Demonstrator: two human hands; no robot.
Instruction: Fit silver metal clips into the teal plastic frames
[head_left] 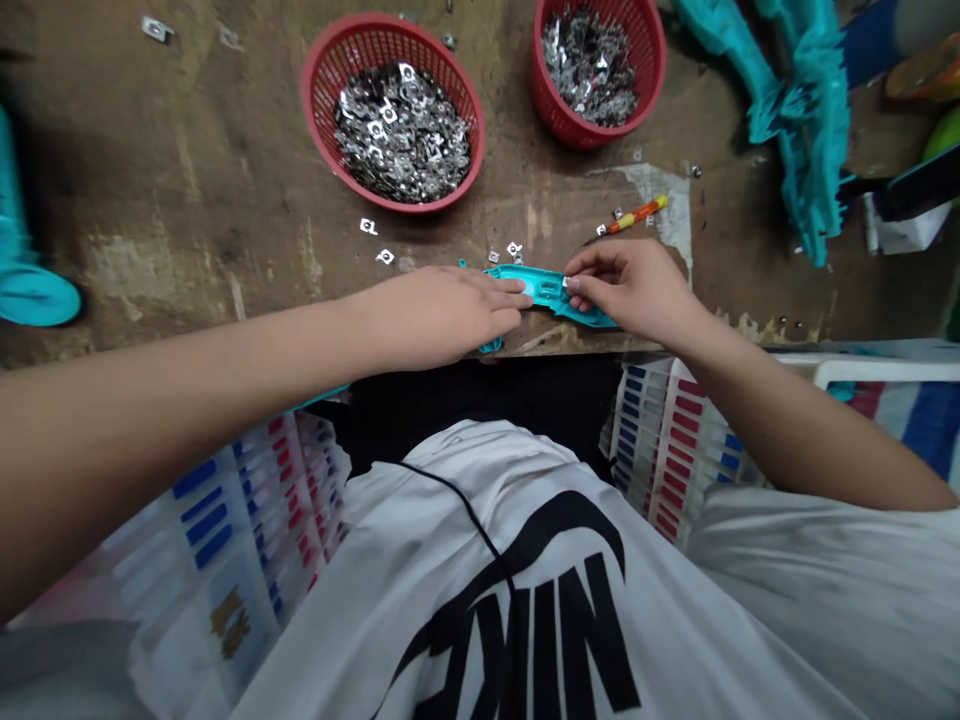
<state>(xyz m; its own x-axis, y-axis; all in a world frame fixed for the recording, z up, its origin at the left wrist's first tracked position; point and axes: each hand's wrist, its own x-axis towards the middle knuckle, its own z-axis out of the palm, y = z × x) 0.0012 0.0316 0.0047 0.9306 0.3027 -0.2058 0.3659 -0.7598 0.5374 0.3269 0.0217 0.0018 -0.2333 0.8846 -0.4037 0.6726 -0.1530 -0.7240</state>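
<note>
A teal plastic part point(544, 288) lies at the near edge of the worn wooden table point(187, 200). My left hand point(442, 310) rests flat on its left end, fingers stretched along it and pressing it down. My right hand point(630, 285) is curled at the part's right end, thumb and forefinger pinched on a small silver metal clip point(571, 283) set against the part. A few loose clips point(514, 250) lie just beyond the part.
Two red mesh baskets point(322, 60) point(652, 60) full of metal clips stand at the back. An orange-handled small tool point(634, 214) lies behind my right hand. Teal plastic pieces point(795, 120) pile at the right; a teal object point(37, 295) sits at the left. Striped woven bags point(667, 440) hang below the edge.
</note>
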